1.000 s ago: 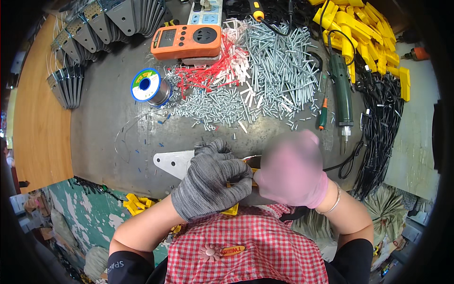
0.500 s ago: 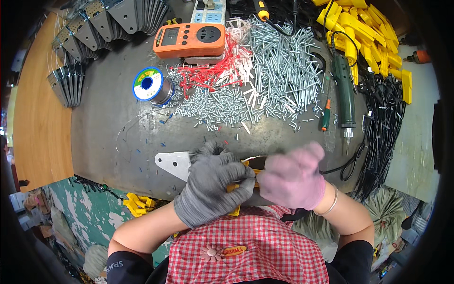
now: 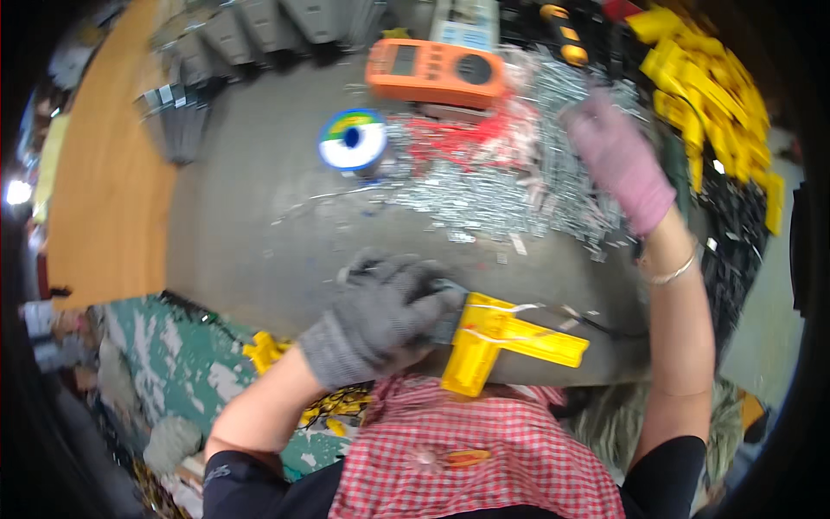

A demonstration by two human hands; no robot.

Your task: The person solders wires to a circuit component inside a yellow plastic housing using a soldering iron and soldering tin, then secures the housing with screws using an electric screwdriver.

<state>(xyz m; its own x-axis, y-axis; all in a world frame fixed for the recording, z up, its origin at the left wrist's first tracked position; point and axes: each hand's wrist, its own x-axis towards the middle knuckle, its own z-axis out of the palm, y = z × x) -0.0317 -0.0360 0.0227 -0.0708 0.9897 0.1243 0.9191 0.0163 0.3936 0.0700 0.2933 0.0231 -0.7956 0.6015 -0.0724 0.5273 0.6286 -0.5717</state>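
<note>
The yellow plastic part is being clamped at the bench edge by the grey-gloved left hand, apparently to steady it, while the pink-gloved right hand, fingers loosely curled with nothing seen in them, is being stretched over the metal pin pile.

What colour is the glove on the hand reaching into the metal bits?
Pink, on the right hand, seen in the head view.

The left hand, in a grey glove, is curled closed, its forearm bent. The right hand, in a pink glove, stretches forward, arm extended.
</note>
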